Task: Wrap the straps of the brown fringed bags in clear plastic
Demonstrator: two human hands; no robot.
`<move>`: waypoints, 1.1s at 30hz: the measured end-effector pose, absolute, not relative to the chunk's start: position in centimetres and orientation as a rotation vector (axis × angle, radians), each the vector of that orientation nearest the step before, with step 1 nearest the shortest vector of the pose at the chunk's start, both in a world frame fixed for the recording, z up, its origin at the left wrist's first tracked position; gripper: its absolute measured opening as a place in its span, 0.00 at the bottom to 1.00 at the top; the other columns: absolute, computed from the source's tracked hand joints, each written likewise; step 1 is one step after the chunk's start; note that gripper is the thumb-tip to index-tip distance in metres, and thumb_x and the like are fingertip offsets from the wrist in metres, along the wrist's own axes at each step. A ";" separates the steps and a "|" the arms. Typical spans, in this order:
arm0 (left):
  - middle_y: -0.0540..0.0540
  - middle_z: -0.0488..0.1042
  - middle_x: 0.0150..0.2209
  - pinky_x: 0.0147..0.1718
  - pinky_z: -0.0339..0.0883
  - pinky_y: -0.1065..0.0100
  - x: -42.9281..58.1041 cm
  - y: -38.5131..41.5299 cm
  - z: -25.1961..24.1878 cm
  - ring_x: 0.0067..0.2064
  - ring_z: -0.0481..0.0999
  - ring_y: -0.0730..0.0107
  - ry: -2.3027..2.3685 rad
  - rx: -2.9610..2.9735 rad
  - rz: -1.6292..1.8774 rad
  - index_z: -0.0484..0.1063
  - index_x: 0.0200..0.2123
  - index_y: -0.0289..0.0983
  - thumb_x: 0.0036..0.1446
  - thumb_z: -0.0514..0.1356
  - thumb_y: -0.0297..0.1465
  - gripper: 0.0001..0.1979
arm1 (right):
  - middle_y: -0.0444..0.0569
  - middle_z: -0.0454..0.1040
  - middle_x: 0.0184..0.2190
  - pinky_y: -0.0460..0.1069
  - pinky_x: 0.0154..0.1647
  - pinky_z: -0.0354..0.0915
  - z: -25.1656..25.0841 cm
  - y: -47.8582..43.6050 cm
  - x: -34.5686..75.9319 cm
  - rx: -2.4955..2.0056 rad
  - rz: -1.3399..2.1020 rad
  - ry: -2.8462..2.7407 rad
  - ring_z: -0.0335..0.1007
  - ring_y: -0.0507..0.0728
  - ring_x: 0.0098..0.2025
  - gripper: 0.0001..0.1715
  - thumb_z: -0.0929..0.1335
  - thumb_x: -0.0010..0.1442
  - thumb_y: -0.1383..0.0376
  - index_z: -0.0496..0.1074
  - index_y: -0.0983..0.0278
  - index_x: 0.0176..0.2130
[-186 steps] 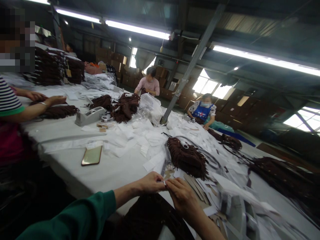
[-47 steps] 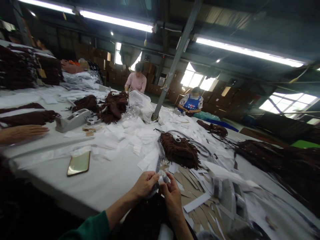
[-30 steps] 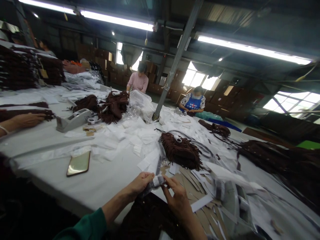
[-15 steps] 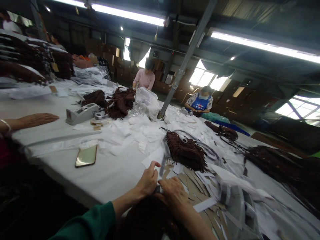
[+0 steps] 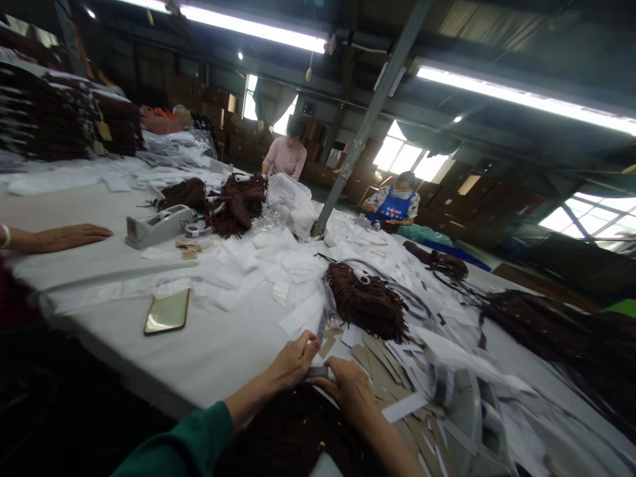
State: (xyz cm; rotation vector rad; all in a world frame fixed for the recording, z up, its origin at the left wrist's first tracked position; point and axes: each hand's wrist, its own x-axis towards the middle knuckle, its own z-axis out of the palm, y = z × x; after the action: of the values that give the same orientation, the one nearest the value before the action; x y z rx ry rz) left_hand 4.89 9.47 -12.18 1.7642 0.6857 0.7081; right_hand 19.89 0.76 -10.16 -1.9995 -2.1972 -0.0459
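My left hand (image 5: 297,359) is closed, with its fingers pinched at one end of a short grey strip (image 5: 317,373). The fingers of my right hand (image 5: 350,387) are curled around the strip's other end. Whether the strip belongs to the dark brown bag (image 5: 293,430) just below, I cannot tell. That bag lies close to my body, partly covered by my forearms, with small metal studs showing. Beyond my hands sits a brown fringed bag (image 5: 368,301) with a white roll on top. Cut strips of brown card (image 5: 380,361) lie beside my right hand.
A phone (image 5: 167,311) lies on the white table (image 5: 223,351), left of my hands. A tape dispenser (image 5: 161,225) stands farther back; another (image 5: 477,417) is at right. White paper scraps (image 5: 298,265) cover the middle. A co-worker's hand (image 5: 74,235) rests at left; two people work across.
My hands have moved slightly apart, exposing the grey strip between them. More of the dark brown bag below shows now. The view has shifted slightly.
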 end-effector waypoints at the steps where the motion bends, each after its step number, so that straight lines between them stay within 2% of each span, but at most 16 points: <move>1: 0.48 0.70 0.31 0.33 0.62 0.66 4.4 9.1 -12.4 0.32 0.70 0.65 0.623 1.841 0.666 0.65 0.49 0.37 0.59 0.52 0.42 0.19 | 0.49 0.76 0.31 0.49 0.33 0.61 -10.3 0.9 20.0 -2.020 0.052 -2.120 0.72 0.59 0.33 0.13 0.67 0.60 0.58 0.70 0.63 0.41; 4: 0.39 0.70 0.48 0.47 0.61 0.58 3.0 8.1 -13.5 0.48 0.68 0.54 0.543 2.120 0.556 0.57 0.60 0.40 0.48 0.64 0.38 0.36 | 0.51 0.76 0.38 0.52 0.39 0.65 -9.7 0.9 20.7 -2.004 0.234 -1.853 0.73 0.61 0.39 0.30 0.69 0.55 0.55 0.63 0.65 0.54; 6: 0.36 0.69 0.50 0.50 0.59 0.56 2.5 7.7 -14.6 0.51 0.66 0.52 0.668 2.174 0.524 0.59 0.58 0.37 0.50 0.62 0.36 0.33 | 0.53 0.76 0.39 0.54 0.41 0.66 -8.7 -0.1 21.6 -2.002 0.278 -1.660 0.73 0.62 0.40 0.32 0.66 0.56 0.52 0.62 0.66 0.55; 9: 0.38 0.71 0.42 0.45 0.62 0.60 2.3 7.8 -16.0 0.43 0.69 0.58 0.804 2.140 0.500 0.67 0.47 0.34 0.56 0.56 0.36 0.18 | 0.52 0.77 0.36 0.53 0.36 0.68 -7.7 -3.8 23.3 -2.065 0.331 -1.416 0.75 0.60 0.35 0.27 0.61 0.59 0.49 0.69 0.64 0.49; 12: 0.43 0.70 0.35 0.38 0.62 0.63 2.5 8.0 -16.7 0.37 0.69 0.61 0.809 2.205 0.475 0.66 0.35 0.37 0.58 0.53 0.36 0.08 | 0.49 0.78 0.32 0.53 0.33 0.68 -8.3 -9.7 24.5 -2.172 0.287 -1.257 0.74 0.59 0.29 0.24 0.61 0.59 0.47 0.73 0.60 0.43; 15: 0.46 0.68 0.32 0.35 0.60 0.65 2.5 7.9 -16.8 0.34 0.68 0.63 0.823 2.220 0.482 0.61 0.32 0.39 0.60 0.50 0.37 0.08 | 0.48 0.77 0.29 0.52 0.27 0.67 -10.8 -15.8 24.2 -2.227 0.280 -1.105 0.70 0.57 0.22 0.25 0.64 0.54 0.45 0.74 0.60 0.40; 17: 0.48 0.67 0.30 0.33 0.59 0.66 2.4 7.8 -16.9 0.32 0.68 0.64 0.864 2.195 0.506 0.59 0.31 0.40 0.61 0.48 0.39 0.10 | 0.47 0.77 0.29 0.51 0.24 0.67 -12.8 -18.7 23.2 -2.220 0.331 -0.989 0.69 0.56 0.20 0.28 0.66 0.51 0.44 0.73 0.61 0.42; 20: 0.50 0.66 0.28 0.31 0.57 0.66 2.2 7.6 -17.0 0.30 0.68 0.64 0.952 2.164 0.577 0.57 0.31 0.42 0.62 0.46 0.40 0.10 | 0.45 0.75 0.26 0.50 0.25 0.68 -14.9 -20.3 21.0 -2.187 0.436 -0.743 0.71 0.57 0.22 0.35 0.65 0.52 0.43 0.68 0.63 0.50; 24: 0.52 0.64 0.24 0.28 0.56 0.67 2.1 7.3 -16.7 0.26 0.67 0.65 0.992 2.107 0.618 0.55 0.30 0.42 0.61 0.47 0.41 0.11 | 0.46 0.76 0.27 0.52 0.33 0.70 -15.9 -18.6 20.0 -2.049 0.449 -0.421 0.76 0.60 0.30 0.43 0.62 0.54 0.40 0.59 0.68 0.56; 27: 0.55 0.61 0.21 0.25 0.55 0.68 1.5 7.3 -16.0 0.23 0.65 0.66 1.006 2.042 0.625 0.55 0.30 0.43 0.61 0.47 0.42 0.11 | 0.47 0.76 0.25 0.52 0.27 0.69 -15.8 -17.8 21.4 -1.980 0.443 -0.262 0.76 0.62 0.29 0.47 0.62 0.53 0.41 0.54 0.69 0.59; 29: 0.55 0.61 0.20 0.24 0.56 0.68 1.0 7.6 -15.3 0.22 0.65 0.66 1.054 2.004 0.660 0.56 0.30 0.43 0.61 0.47 0.43 0.12 | 0.49 0.76 0.25 0.52 0.24 0.67 -15.4 -18.5 22.7 -2.036 0.435 -0.237 0.75 0.63 0.25 0.44 0.62 0.53 0.42 0.57 0.69 0.58; 33: 0.54 0.64 0.21 0.24 0.58 0.68 0.4 9.4 -13.6 0.23 0.67 0.65 1.119 1.983 0.695 0.59 0.30 0.43 0.59 0.48 0.46 0.14 | 0.51 0.76 0.27 0.56 0.32 0.67 -14.4 -21.3 24.7 -2.476 0.061 -0.390 0.75 0.65 0.29 0.35 0.61 0.56 0.44 0.63 0.64 0.54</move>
State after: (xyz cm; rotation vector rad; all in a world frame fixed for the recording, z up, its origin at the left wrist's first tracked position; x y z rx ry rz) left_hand 0.43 9.43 -13.57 1.9830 1.1190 0.6949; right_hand 24.73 -21.32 -14.44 -2.4757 -0.3897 0.0611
